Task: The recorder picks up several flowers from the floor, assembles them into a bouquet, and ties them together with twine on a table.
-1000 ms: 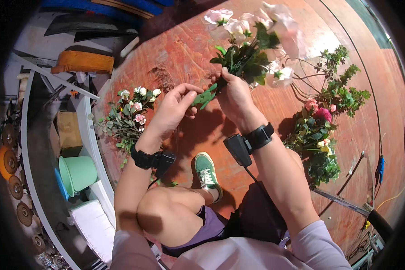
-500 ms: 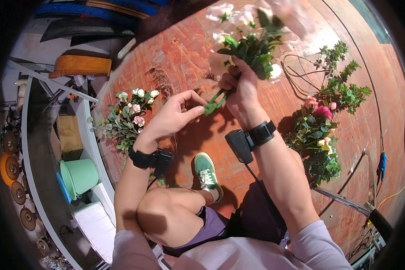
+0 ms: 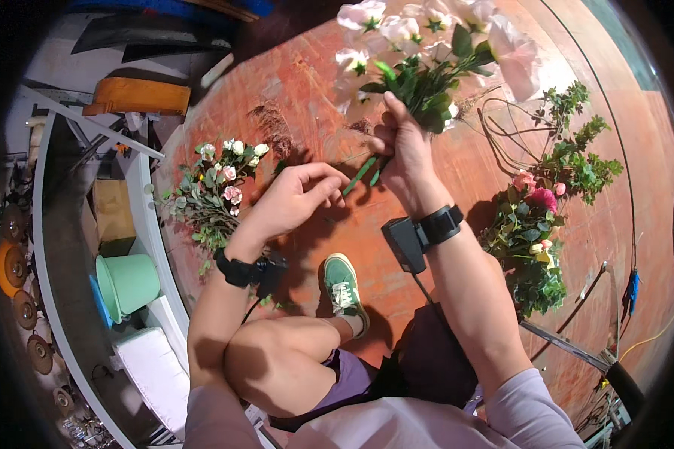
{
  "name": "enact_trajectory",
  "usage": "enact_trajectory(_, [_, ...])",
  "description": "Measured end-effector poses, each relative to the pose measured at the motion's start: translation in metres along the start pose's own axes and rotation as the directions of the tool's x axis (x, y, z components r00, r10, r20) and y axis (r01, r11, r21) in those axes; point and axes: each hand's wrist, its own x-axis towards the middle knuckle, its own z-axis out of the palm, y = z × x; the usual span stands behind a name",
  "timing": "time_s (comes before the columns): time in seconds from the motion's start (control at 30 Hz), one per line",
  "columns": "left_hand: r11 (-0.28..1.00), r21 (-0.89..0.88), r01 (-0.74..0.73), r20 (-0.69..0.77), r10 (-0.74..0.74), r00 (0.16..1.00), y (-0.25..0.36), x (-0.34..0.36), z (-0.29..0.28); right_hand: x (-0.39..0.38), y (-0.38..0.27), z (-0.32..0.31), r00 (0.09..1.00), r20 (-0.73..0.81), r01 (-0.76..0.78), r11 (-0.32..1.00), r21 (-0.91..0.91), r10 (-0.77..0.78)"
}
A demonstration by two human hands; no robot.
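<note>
My right hand (image 3: 408,146) is closed round the stems of a bunch of artificial flowers (image 3: 419,82), at the top centre. Pale pink and white blooms and dark green leaves fan out above the fist. Below it, green stem ends (image 3: 362,176) stick out toward the lower left. My left hand (image 3: 299,196) is curled beside them, thumb and fingers drawn together at the tip of the longest stem. Its fingertips partly hide how firmly they grip.
White and pink flowers (image 3: 228,179) lie left on the reddish floor (image 3: 299,82); pink and yellow flowers (image 3: 535,217) and leafy vines (image 3: 577,150) lie right. A mint-green bucket (image 3: 129,284) stands on a shelf at left. A metal rod (image 3: 565,344) lies lower right.
The bouquet, blurred before, is now steadier and its blooms show clearly. The looped green piece at my left fingertips has straightened into stem ends. My left hand has shifted slightly.
</note>
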Motion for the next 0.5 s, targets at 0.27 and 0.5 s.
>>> enact_trajectory(0.27, [0.982, -0.178, 0.059, -0.063, -0.071, 0.995, -0.004, 0.009, 0.024, 0.001, 0.019, -0.004, 0.973, -0.086, 0.182, 0.94, -0.287, -0.215])
enact_trajectory(0.5, [0.994, -0.098, 0.054, -0.152, -0.069, 0.986, -0.001, 0.013, 0.032, 0.006, 0.024, -0.015, 0.858, -0.007, 0.431, 0.728, -0.533, -0.513])
